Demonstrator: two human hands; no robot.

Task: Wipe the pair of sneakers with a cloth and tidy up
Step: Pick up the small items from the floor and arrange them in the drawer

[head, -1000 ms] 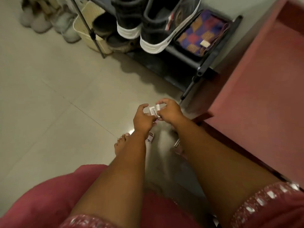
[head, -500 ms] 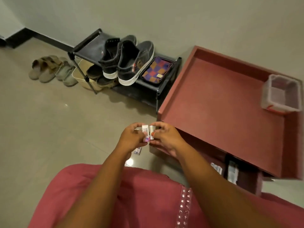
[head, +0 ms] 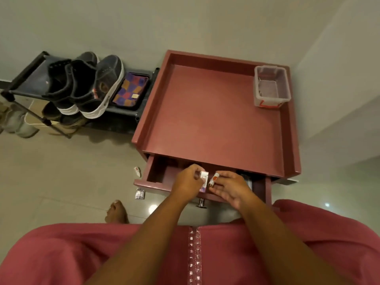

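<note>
Two bare hands were held over the open drawer [head: 156, 175] of a reddish-brown wooden cabinet with a raised rim around its top [head: 144, 112]. A small white carton with purple print [head: 204, 181] was gripped by the curled fingers of the left hand [head: 186, 182]. A small white tube with an orange label [head: 213, 179] was pinched between the thumb and fingers of the right hand [head: 230, 187]. The carton and the tube were held just beside each other above the near edge of the drawer, where a metal knob [head: 201, 203] was seen below the wrists.

A clear plastic storage box with red clips [head: 271, 87] stood in the far right corner of the counter. To the left of the cabinet, a pair of dark high-top sneakers with white soles [head: 88, 85] was placed on the top tier of a black metal shoe rack [head: 24, 79], toes pointed to the far wall. A folded cloth of purple, orange and red checks [head: 131, 89] lay just to the right of the sneakers on the same tier. Other footwear was stored on the lower tier, too shadowed to be told apart.

On the pale tiled floor [head: 51, 182], a small white tube [head: 137, 171] lay near the left corner of the drawer, and a small flat packet [head: 140, 193] lay nearer. A bare foot [head: 116, 211] and a pink garment with a sequinned placket [head: 194, 258] were seen at the near edge.
</note>
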